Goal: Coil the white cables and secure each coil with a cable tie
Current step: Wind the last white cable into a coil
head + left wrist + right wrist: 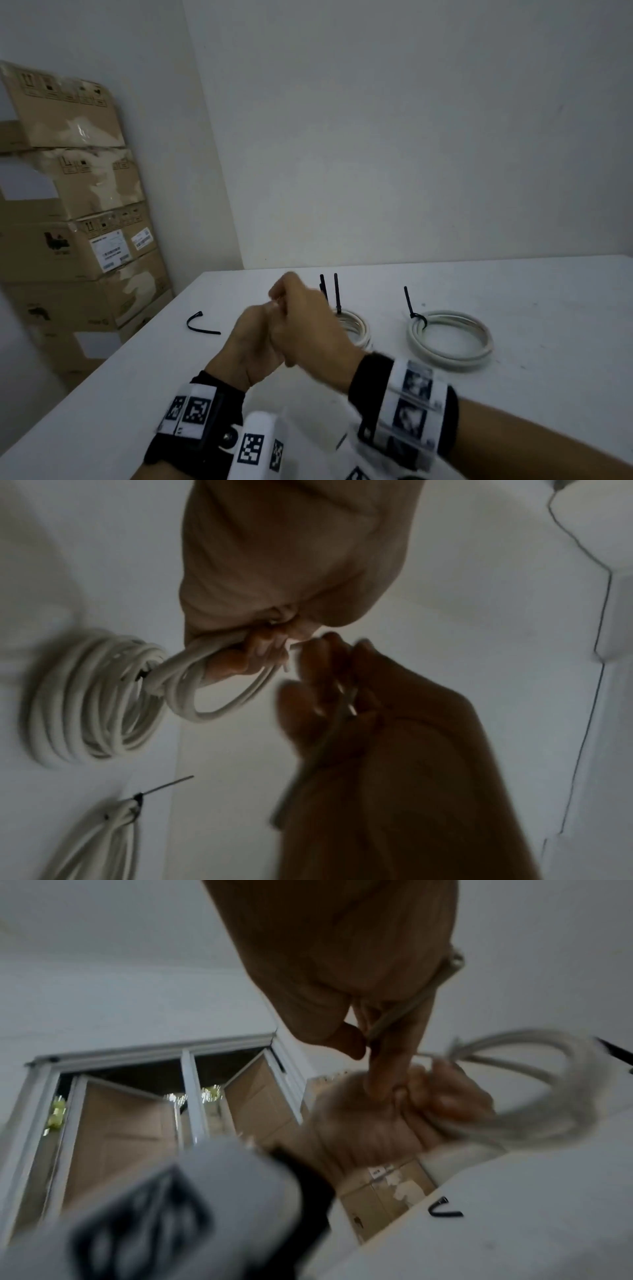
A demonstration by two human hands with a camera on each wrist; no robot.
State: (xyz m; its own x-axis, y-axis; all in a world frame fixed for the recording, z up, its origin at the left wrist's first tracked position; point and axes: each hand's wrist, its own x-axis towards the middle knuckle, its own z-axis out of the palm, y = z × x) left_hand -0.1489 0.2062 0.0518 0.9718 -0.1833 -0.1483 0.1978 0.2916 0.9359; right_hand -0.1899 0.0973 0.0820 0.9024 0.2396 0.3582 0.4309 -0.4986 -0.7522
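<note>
Both hands meet above the white table [513, 411]. My left hand [255, 337] grips a small bundle of white cable loops [205, 693], which the head view hides. My right hand [301, 318] pinches a strand of the same cable [404, 1007] between thumb and fingers, right against the left fist [394, 1118]. A tied white coil [448, 339] with a black cable tie [412, 310] lies on the table at the right. Another coil [358, 329] lies partly behind my right hand, with black tie tails [337, 294] sticking up.
A loose bent black cable tie [202, 325] lies on the table left of my hands. Stacked cardboard boxes [75, 219] stand against the wall beyond the table's left edge. The white wall runs close behind the table.
</note>
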